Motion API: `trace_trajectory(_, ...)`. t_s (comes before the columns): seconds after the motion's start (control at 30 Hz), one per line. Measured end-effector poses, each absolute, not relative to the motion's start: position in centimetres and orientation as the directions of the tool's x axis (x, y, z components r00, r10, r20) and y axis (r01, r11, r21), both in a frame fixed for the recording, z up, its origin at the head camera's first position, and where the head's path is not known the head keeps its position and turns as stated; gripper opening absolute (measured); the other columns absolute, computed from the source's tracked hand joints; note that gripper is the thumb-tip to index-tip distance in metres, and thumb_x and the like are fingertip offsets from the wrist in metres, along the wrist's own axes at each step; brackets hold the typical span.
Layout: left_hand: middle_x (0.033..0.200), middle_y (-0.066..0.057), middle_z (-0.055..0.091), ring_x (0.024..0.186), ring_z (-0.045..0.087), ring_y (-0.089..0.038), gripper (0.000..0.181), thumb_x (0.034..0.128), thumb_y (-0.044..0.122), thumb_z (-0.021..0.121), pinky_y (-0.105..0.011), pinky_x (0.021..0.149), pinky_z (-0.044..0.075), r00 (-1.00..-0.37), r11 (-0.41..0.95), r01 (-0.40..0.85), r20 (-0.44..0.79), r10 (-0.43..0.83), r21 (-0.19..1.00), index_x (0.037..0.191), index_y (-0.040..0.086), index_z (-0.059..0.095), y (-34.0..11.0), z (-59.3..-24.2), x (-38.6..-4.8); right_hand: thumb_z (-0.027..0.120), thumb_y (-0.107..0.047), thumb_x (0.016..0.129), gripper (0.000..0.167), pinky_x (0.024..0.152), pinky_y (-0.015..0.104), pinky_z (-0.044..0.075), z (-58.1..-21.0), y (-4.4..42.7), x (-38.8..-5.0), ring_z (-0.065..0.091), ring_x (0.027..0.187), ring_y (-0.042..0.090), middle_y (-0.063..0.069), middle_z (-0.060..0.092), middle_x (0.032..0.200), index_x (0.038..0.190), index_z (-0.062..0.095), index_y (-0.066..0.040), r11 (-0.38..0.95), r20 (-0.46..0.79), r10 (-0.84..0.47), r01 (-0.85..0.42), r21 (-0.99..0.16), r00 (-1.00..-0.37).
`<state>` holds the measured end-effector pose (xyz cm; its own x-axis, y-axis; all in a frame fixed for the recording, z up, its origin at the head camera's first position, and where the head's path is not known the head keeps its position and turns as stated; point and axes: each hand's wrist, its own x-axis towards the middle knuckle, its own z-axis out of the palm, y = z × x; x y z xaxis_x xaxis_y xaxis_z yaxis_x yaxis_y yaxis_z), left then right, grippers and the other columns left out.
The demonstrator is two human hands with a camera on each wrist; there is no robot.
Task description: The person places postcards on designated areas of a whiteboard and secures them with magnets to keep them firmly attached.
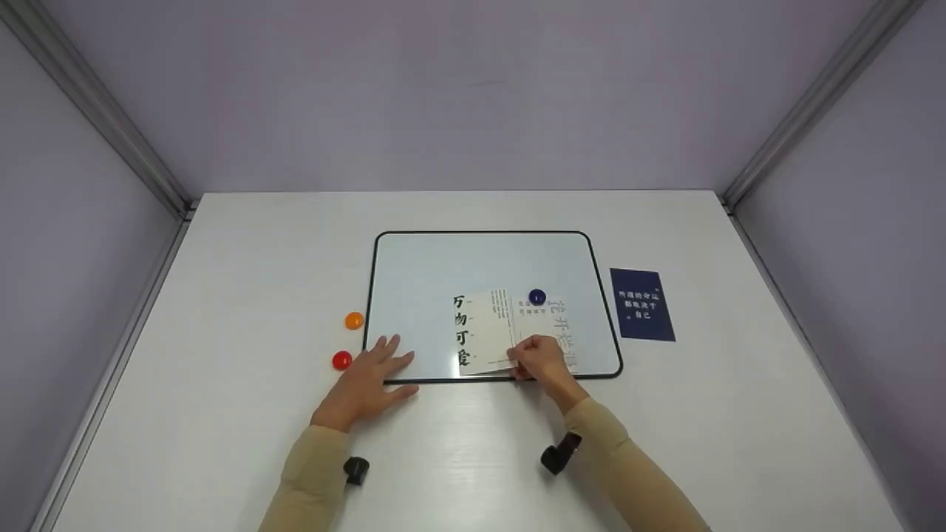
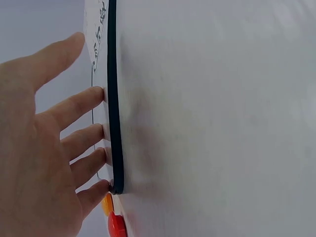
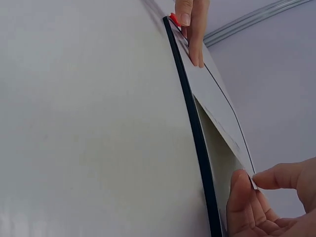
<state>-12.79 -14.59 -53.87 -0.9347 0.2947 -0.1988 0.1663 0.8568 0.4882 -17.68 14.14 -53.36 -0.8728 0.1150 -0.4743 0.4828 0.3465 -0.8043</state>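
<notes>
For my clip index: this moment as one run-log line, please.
right grip: pinches cream card | left grip: fingers spread, whiteboard corner | blue disc: white card's upper edge

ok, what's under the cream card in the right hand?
The whiteboard. Whether the neighbouring white card also runs under the cream card can't be seen; that area is covered.

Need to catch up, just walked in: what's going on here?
A person's right hand pinches a cream card by its edge, its near side partly lifted off a whiteboard. The left hand, fingers spread, is at the whiteboard's near left corner. A dark blue disc sits at a paler card's far edge. A navy card lies right of the whiteboard, an orange disc and a red disc left.
</notes>
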Motion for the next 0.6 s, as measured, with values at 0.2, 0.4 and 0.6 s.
trace_trajectory(0.2,0.160,-0.006,0.029,0.152,0.020,-0.030,0.059,0.0899,0.046,0.061,-0.052,0.123,0.021,-0.936,0.854,0.156,-0.203,0.289,0.496,0.143,0.022,0.048,-14.58,-53.88,-12.84,0.067,-0.012,0.085,0.012,0.049,0.018,0.043,-52.76,14.20,-17.44,0.054,0.054,0.009,0.000,0.059,0.061,0.078,0.060,-0.005,0.534,-0.415,0.109,0.406,-0.742,-0.903)
trace_trajectory(0.4,0.161,-0.006,0.028,0.152,0.020,-0.030,0.060,0.0900,0.047,0.061,-0.052,0.123,0.022,-0.934,0.856,0.155,-0.210,0.290,0.493,0.143,0.023,0.047,-14.58,-53.81,-12.93,0.067,-0.014,0.084,0.013,0.052,0.018,0.041,-52.38,14.02,-17.20,0.054,0.061,0.010,0.002,0.062,0.068,0.079,0.064,-0.003,0.642,-0.360,0.119,0.348,-0.683,-0.925)
trace_trajectory(0.6,0.161,-0.006,0.028,0.152,0.019,-0.031,0.060,0.0902,0.047,0.060,-0.053,0.123,0.021,-0.929,0.855,0.154,-0.220,0.296,0.496,0.143,0.022,0.047,-14.67,-53.72,-13.01,0.069,-0.016,0.083,0.013,0.053,0.018,0.040,-52.48,13.83,-17.29,0.053,0.062,0.011,0.002,0.062,0.069,0.080,0.066,-0.003,0.674,-0.361,0.130,0.350,-0.650,-0.923)
